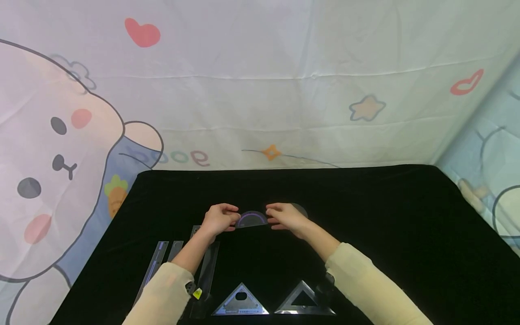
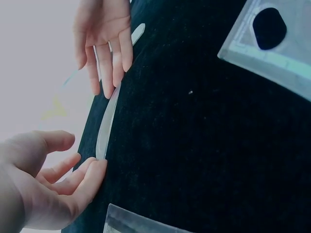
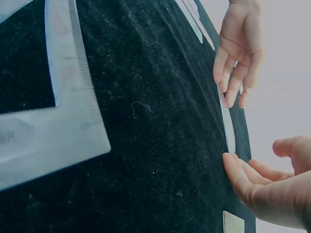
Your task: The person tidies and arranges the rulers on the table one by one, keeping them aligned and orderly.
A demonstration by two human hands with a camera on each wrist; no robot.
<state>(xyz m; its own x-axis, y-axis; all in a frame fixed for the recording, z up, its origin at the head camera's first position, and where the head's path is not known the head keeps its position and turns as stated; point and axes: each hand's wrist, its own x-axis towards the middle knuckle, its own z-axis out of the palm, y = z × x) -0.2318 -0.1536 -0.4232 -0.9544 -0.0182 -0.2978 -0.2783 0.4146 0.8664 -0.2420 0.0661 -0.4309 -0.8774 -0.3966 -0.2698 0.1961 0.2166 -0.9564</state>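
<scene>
A clear protractor (image 1: 252, 218) with a purple arc lies flat-side toward me on the black cloth, between both hands. My left hand (image 1: 220, 220) is at its left corner; in the left wrist view its fingertips touch the protractor's end (image 2: 107, 128), thumb apart. At the right corner is my right hand (image 1: 289, 218), whose fingertips meet the other end in the right wrist view, thumb raised. Neither hand curls round it. A second protractor (image 1: 299, 209) shows partly behind the right hand.
Several straight rulers (image 1: 155, 262) lie at the left, partly under the left forearm. Nearer to me are two triangular set squares, one bluish (image 1: 241, 303) and one clear (image 1: 302, 308) beside the right sleeve. A patterned curtain (image 1: 260, 90) hangs behind the table.
</scene>
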